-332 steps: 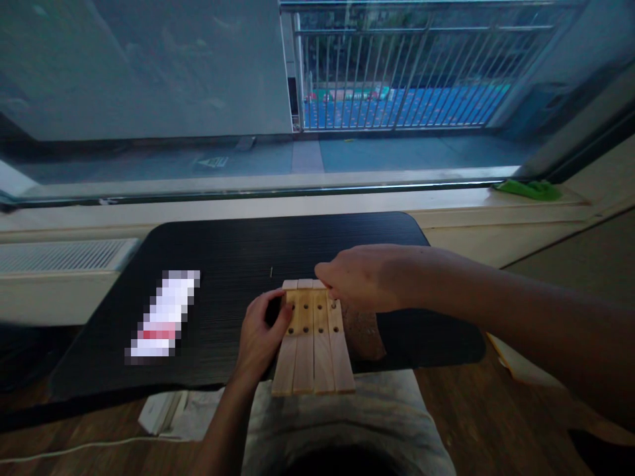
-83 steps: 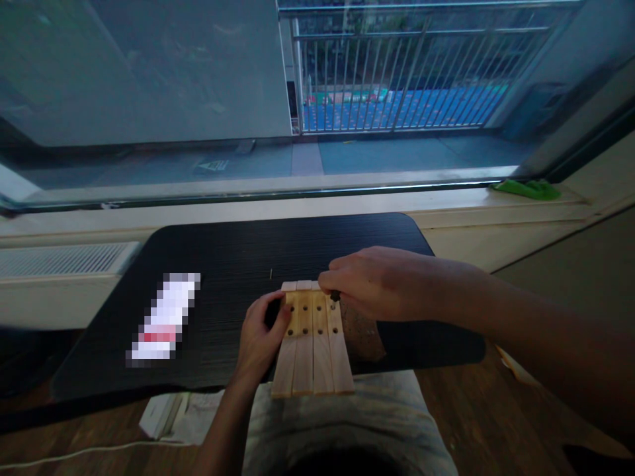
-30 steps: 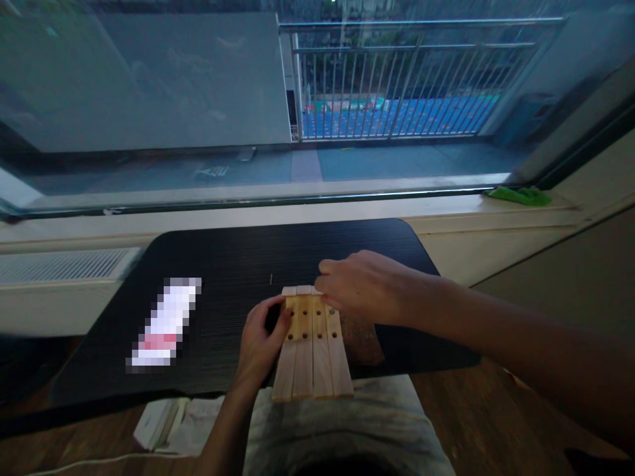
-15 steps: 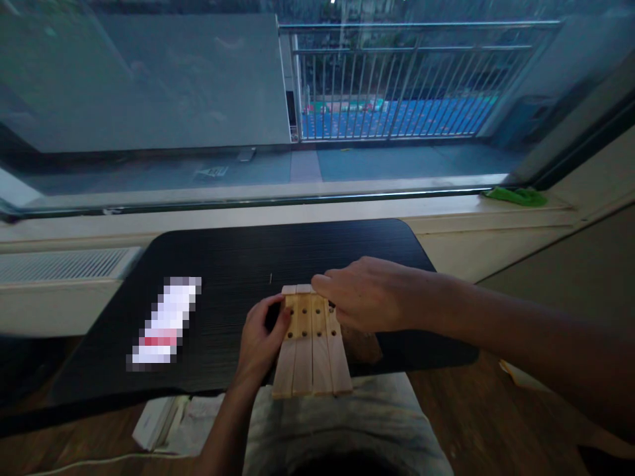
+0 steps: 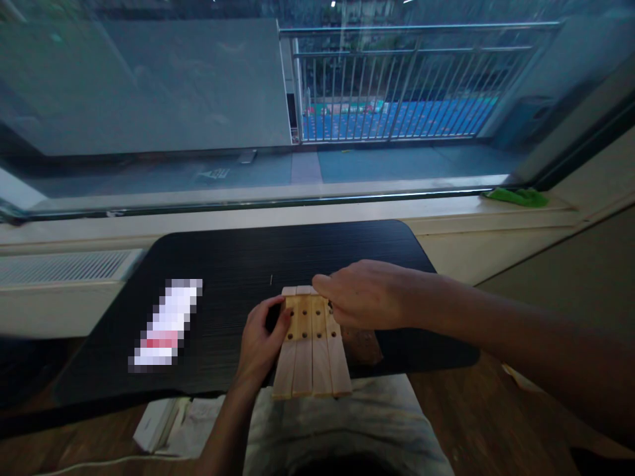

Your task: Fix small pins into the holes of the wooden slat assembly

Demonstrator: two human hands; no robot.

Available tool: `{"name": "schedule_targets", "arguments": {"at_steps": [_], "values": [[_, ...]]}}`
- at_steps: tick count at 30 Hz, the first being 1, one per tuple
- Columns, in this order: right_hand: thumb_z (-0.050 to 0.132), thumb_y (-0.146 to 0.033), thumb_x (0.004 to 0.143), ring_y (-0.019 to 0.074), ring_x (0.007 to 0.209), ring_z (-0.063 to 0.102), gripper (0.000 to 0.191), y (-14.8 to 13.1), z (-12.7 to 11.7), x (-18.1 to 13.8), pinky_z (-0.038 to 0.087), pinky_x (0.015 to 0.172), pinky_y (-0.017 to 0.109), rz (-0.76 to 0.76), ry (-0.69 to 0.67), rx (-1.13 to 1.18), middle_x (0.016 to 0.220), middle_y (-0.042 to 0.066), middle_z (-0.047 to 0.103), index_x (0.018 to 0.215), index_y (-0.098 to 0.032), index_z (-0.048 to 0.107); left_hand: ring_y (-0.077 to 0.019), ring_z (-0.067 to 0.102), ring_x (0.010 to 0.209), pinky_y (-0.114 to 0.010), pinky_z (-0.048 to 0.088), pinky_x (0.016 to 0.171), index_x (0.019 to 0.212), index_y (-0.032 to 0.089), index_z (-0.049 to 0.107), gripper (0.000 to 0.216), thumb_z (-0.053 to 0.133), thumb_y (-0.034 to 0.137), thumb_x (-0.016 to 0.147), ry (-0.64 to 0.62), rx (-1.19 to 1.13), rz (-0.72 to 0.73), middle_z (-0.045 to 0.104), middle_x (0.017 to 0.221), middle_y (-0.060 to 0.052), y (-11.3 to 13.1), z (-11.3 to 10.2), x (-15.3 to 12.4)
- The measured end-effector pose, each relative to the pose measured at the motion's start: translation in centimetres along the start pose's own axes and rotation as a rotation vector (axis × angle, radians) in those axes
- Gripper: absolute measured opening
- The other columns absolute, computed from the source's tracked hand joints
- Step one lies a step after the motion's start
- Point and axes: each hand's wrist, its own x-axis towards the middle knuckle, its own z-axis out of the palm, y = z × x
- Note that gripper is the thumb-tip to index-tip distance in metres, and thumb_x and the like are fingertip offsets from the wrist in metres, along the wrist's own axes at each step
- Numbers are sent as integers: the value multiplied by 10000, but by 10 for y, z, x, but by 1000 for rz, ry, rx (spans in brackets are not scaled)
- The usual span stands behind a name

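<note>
A small slatted wooden panel [image 5: 313, 367], with a yellower block band holding two rows of dark holes, lies at the near edge of the black table. Along its left edge, my left hand [image 5: 262, 334] grips it, thumb on top near the holes and fingers down the side. My right hand [image 5: 370, 294] is closed over the panel's upper right corner, by a hole at that side. Whatever its fingers pinch is hidden from view. Beneath the right hand, a brown wooden-looking piece [image 5: 364, 347] shows in part. A thin small pin or screw [image 5: 271, 279] lies beyond the panel.
On the left of the black table [image 5: 228, 254] lies a blurred white and red item [image 5: 166, 324]. A window sill [image 5: 347, 210] runs behind, with a green cloth [image 5: 516, 196] at its right. Below the table edge are a white box [image 5: 155, 426] and a cable [image 5: 119, 461].
Both hands stay in place on the panel. The right hand has turned slightly at the corner; the view has shifted a little.
</note>
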Motion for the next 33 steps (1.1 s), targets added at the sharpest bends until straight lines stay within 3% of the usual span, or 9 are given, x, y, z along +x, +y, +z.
{"name": "schedule_targets", "arguments": {"at_steps": [13,21,28,33], "values": [[464,-266,932,220,701,698,198,0,7,2,230,530,317,-9,99,-41,854,101,766,1054,-175,590,-292,656,1085,-484,503,1006,1075,220,712,374,622,496,840,20,1,13,739,1105,-97,-2,2,-1],[448,-221,940,227,722,713,217,-2,5,0,260,537,317,8,72,-20,868,108,769,1126,-167,546,-292,657,1087,-484,501,1011,1069,221,710,358,619,477,836,17,8,19,739,1102,-94,0,2,-1],[430,-198,970,214,642,693,203,1,10,0,206,479,315,11,75,-2,797,84,749,1150,-159,517,-294,657,1091,-483,497,1018,1067,213,708,369,611,493,846,15,6,14,738,1098,-98,3,1,-1],[474,-142,967,188,705,686,153,4,15,-5,211,493,322,5,162,-63,981,91,729,1100,-167,545,-296,658,1094,-482,499,1017,1074,207,707,376,615,489,843,4,0,17,739,1104,-103,2,0,-1]]}}
